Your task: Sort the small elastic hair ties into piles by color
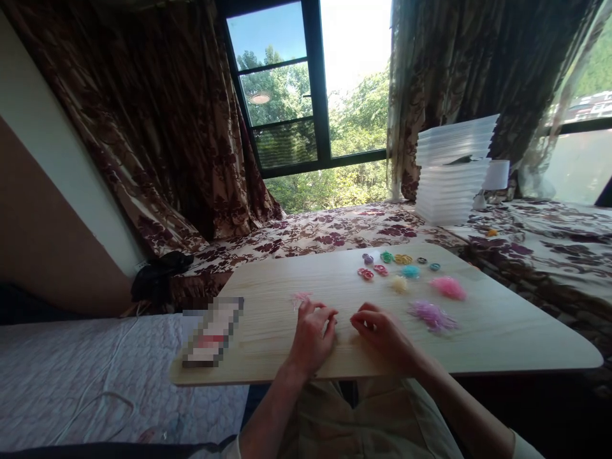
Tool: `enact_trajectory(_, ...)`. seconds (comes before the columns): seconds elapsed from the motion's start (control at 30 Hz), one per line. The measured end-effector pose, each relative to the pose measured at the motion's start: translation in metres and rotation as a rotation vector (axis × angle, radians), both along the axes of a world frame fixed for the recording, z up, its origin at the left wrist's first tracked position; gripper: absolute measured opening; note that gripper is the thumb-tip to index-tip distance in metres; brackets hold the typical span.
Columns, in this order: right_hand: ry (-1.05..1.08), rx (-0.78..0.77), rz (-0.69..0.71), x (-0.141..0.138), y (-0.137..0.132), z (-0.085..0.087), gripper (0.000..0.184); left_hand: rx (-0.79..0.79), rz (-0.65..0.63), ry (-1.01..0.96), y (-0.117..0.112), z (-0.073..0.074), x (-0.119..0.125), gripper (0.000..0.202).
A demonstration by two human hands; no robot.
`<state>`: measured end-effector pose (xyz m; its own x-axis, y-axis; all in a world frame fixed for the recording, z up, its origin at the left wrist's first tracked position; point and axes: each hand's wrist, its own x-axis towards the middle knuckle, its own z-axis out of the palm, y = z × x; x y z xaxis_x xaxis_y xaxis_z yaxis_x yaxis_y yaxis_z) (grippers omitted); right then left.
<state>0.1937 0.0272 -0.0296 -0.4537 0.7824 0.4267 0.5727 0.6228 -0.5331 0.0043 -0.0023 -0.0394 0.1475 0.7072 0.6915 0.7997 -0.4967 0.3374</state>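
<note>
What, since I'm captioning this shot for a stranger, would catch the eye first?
A pink pile and a purple pile of fluffy bits lie on the pale wooden table near the right hand, small coloured rings beyond them. The left hand rests by a faint pink tuft. Behind, a stack of clear trays stands beside the sunny window.

Daylight pours through the window (310, 95), blown out white up top. Curtains (157, 127) and room edges stay dim, wide-angle lens bends the sides, table (502, 331) softly lit, slightly blurry overall.
</note>
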Motion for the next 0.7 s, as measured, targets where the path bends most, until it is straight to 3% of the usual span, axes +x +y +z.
enact_trajectory(0.27,-0.068,0.063,-0.080,0.010,0.002,0.010,0.028,-0.003,0.095,0.052,0.004,-0.007,-0.001,0.017)
enact_trajectory(0.53,-0.307,0.079,-0.400,0.097,0.044,0.051,0.026,-0.007,0.107,0.076,0.004,-0.007,-0.001,0.016)
enact_trajectory(0.7,-0.495,0.007,-0.471,0.116,0.075,0.055,0.025,0.007,0.104,0.081,0.004,-0.009,-0.001,0.015)
